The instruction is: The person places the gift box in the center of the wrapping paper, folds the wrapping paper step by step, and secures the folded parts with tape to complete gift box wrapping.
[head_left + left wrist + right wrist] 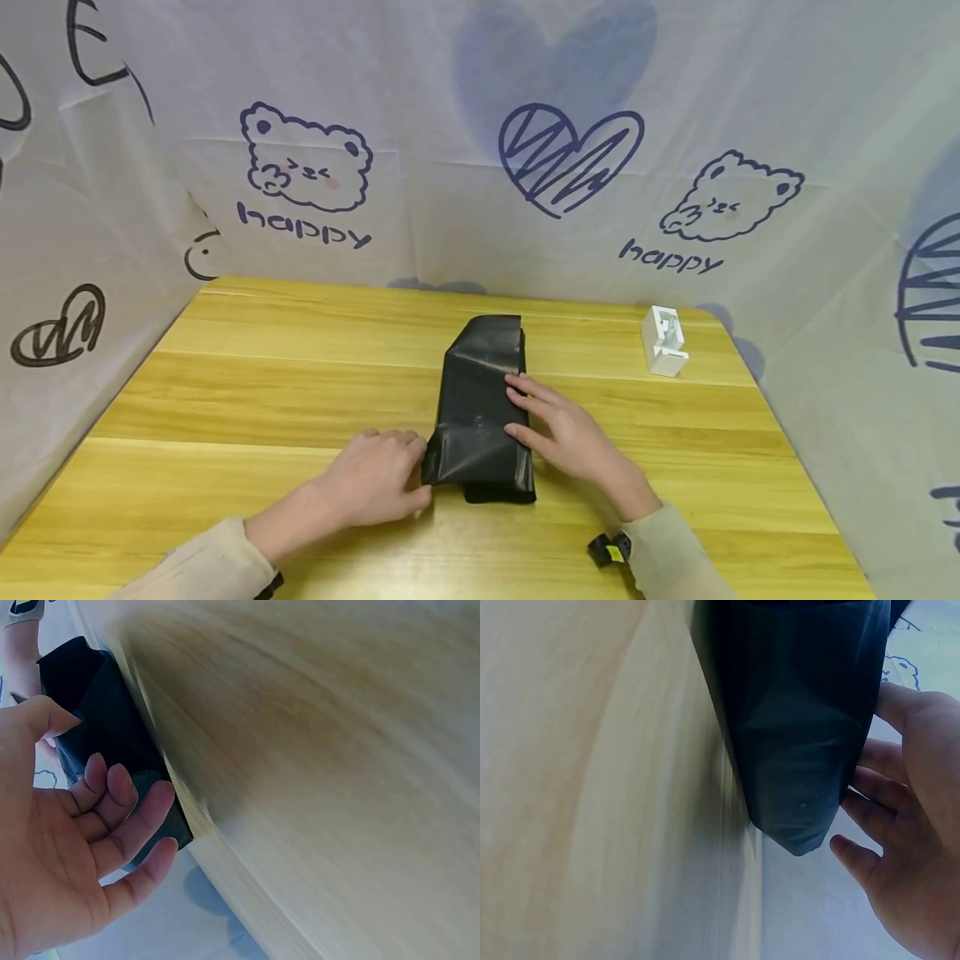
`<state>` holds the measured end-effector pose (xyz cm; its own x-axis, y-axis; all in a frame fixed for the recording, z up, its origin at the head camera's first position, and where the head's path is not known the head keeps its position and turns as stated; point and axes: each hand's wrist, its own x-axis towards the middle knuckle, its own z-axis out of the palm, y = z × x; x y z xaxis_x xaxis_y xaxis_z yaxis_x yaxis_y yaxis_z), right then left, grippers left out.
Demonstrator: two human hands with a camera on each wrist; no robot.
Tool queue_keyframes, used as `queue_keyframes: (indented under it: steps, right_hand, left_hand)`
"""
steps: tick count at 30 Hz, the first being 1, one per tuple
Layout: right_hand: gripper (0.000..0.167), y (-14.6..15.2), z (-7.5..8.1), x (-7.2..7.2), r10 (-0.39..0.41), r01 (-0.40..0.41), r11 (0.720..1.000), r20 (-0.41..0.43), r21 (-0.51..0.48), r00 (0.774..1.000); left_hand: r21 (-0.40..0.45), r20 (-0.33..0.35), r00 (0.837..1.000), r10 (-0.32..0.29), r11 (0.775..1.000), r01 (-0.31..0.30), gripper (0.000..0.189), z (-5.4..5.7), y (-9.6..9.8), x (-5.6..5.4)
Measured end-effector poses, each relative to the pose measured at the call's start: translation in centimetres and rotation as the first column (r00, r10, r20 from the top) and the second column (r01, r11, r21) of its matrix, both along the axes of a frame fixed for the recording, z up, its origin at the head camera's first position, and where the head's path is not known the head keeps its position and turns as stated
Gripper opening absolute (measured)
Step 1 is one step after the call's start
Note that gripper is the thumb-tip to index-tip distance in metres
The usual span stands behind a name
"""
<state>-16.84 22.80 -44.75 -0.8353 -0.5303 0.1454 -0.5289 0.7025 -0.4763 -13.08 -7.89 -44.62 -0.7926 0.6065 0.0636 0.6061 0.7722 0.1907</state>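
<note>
A black wrapped package (480,400) with a creased, glossy cover lies lengthwise on the wooden table. Its near end has loose folds and a flap that juts to the left. Beside that lower left corner is my left hand (378,475). In the left wrist view, the left hand (82,832) has its fingers loosely bent and its thumb apart from them, close to the package (112,712). My right hand (573,433) touches the package's right edge with spread fingertips. From the right wrist, the right hand (911,802) shows relaxed fingers along the package's side (802,727). What the cover wraps is hidden.
A small white box-like holder (664,342) stands at the back right of the table (285,400). Behind the table hangs a white cloth (435,167) with bear and heart drawings. A black device (609,550) sits at the right wrist.
</note>
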Motion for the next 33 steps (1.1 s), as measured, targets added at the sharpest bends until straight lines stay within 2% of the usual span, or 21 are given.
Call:
queue_keyframes:
  steps: [7, 11, 16, 19, 22, 25, 29, 31, 33]
  right_hand:
    - [0.062, 0.0, -0.1, 0.0, 0.001, -0.001, 1.000, -0.005, 0.000, 1.000]
    - [0.062, 0.0, -0.2, 0.0, -0.004, 0.004, 1.000, 0.003, 0.000, 1.000]
    - [0.062, 0.0, -0.3, 0.0, -0.004, 0.004, 1.000, -0.001, 0.003, 1.000]
    - [0.062, 0.0, -0.3, -0.1, -0.007, 0.007, 1.000, -0.003, 0.002, 1.000]
    - [0.062, 0.1, -0.3, -0.1, -0.007, 0.007, 1.000, -0.002, 0.003, 1.000]
    - [0.062, 0.2, -0.4, -0.2, -0.007, 0.007, 1.000, 0.004, 0.001, 1.000]
    - [0.062, 0.2, -0.6, -0.3, -0.003, 0.003, 1.000, 0.001, -0.004, 1.000]
    - [0.061, 0.2, -0.6, -0.3, -0.005, 0.005, 1.000, 0.002, -0.004, 1.000]
    - [0.061, 0.2, -0.6, -0.3, -0.006, 0.006, 1.000, 0.004, -0.002, 1.000]
  left_hand:
    - [-0.031, -0.056, 0.998, 0.018, 0.999, -0.020, 0.038, -0.2, 0.0, 0.1]
    - [-0.069, -0.086, 0.996, 0.002, 0.998, -0.008, 0.031, -0.3, -0.1, 0.3]
    - [-0.057, -0.085, 0.996, -0.008, 0.998, 0.004, 0.026, -0.3, -0.2, 0.6]
    - [-0.056, -0.103, 0.995, -0.002, 0.998, -0.004, 0.029, -0.4, -0.2, 0.6]
    - [-0.094, -0.141, 0.990, -0.003, 0.996, -0.010, 0.036, -0.5, -0.1, 0.5]
    - [-0.149, -0.201, 0.979, -0.027, 0.989, -0.003, 0.039, -0.7, -0.1, 0.5]
    - [-0.193, -0.301, 0.949, -0.096, 0.980, 0.037, 0.034, -0.8, 0.0, 0.7]
    - [-0.201, -0.328, 0.936, -0.129, 0.978, 0.065, 0.030, -0.9, 0.0, 0.8]
    - [-0.201, -0.328, 0.931, -0.158, 0.975, 0.095, 0.026, -1.0, 0.1, 0.9]
